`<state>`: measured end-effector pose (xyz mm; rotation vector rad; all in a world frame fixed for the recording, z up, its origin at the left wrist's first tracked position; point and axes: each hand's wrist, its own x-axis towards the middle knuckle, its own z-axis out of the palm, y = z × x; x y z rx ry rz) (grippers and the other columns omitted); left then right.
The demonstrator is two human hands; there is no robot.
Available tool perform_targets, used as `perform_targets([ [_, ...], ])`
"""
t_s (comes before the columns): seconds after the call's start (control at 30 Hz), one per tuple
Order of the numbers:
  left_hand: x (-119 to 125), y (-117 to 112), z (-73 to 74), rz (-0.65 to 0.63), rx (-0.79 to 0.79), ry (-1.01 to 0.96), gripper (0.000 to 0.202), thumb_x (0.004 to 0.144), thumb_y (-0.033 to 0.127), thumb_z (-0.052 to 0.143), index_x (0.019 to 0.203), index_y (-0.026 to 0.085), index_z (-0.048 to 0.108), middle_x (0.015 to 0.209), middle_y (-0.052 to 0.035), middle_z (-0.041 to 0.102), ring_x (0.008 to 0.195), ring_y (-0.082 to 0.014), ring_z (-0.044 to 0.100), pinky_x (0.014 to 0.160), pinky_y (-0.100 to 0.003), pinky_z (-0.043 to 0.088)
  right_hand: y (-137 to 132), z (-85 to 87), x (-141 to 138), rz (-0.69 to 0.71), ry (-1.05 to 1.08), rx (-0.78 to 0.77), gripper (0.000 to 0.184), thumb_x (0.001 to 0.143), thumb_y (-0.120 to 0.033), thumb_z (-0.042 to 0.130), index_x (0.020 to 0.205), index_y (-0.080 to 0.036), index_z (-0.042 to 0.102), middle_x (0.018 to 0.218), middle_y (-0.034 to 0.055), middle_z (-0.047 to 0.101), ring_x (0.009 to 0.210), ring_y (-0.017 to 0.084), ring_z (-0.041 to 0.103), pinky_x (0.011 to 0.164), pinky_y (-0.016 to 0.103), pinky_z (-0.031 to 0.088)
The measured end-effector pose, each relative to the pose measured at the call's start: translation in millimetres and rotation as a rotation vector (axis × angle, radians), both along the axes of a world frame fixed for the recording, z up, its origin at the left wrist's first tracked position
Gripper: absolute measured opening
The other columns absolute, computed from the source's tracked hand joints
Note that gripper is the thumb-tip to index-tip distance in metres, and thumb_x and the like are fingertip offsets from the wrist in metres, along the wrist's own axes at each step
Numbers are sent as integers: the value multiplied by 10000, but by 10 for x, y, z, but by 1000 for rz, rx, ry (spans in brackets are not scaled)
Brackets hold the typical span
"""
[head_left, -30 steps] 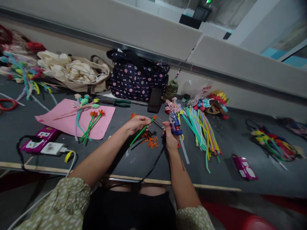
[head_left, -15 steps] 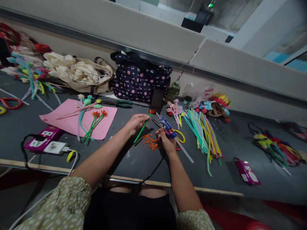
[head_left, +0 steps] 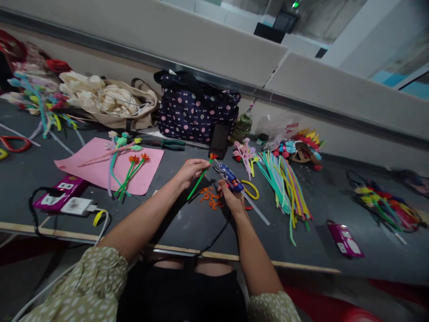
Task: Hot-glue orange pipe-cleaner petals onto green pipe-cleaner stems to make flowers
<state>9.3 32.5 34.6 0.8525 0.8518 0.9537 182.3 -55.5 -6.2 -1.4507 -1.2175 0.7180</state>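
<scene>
Head view. Your left hand (head_left: 191,173) was clamped, thumb and fingertips together, on the orange pipe-cleaner flower (head_left: 213,157), just below its head; its green stem (head_left: 196,188) slanted down toward you from that pinch. Your right hand (head_left: 232,197) was wrapped around the blue hot-glue gun (head_left: 228,175); the trigger finger could not be made out. Nozzle pointed at the flower head, very near; contact could not be confirmed. A translucent glue stick (head_left: 256,208) projected from the gun's rear, right of that grip.

Between the hands, on the dark tabletop (head_left: 321,197), lay loose orange snippets (head_left: 210,199). Just right of your right hand: a yellow scissor handle (head_left: 252,189), then a multicolored pipe-cleaner bundle (head_left: 284,188). Left of your left hand, two finished orange flowers (head_left: 133,159) rested on a pink sheet (head_left: 150,172). Beyond both grips, a smartphone (head_left: 219,139) leaned against the polka-dot bag (head_left: 196,112).
</scene>
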Motion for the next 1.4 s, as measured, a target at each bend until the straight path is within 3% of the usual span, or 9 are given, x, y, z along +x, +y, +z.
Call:
perform_targets([
  [0.6, 16, 19, -43, -21, 17, -8, 364, 509, 371, 916, 738, 141, 752, 727, -47, 702, 573, -78, 526, 527, -199, 381, 3, -4, -14, -30, 66, -30, 437, 731, -629, 732, 825, -205, 683, 590, -12, 639, 481, 142, 559, 499, 262, 461],
  [0.83, 14, 12, -20, -19, 12, -16, 370, 493, 359, 923, 722, 132, 741, 698, -37, 688, 537, -58, 482, 477, -183, 325, -5, 6, 3, -14, 26, -20, 408, 753, -611, 721, 810, -209, 680, 564, -18, 614, 489, 143, 541, 515, 268, 451],
  [1.4, 8, 2, -14, -35, 15, -9, 366, 498, 370, 921, 727, 141, 750, 709, -38, 693, 547, -62, 493, 489, -186, 345, -9, 44, -6, -15, 11, -31, 414, 741, -626, 721, 817, -221, 678, 521, -35, 584, 449, 141, 516, 484, 270, 417],
])
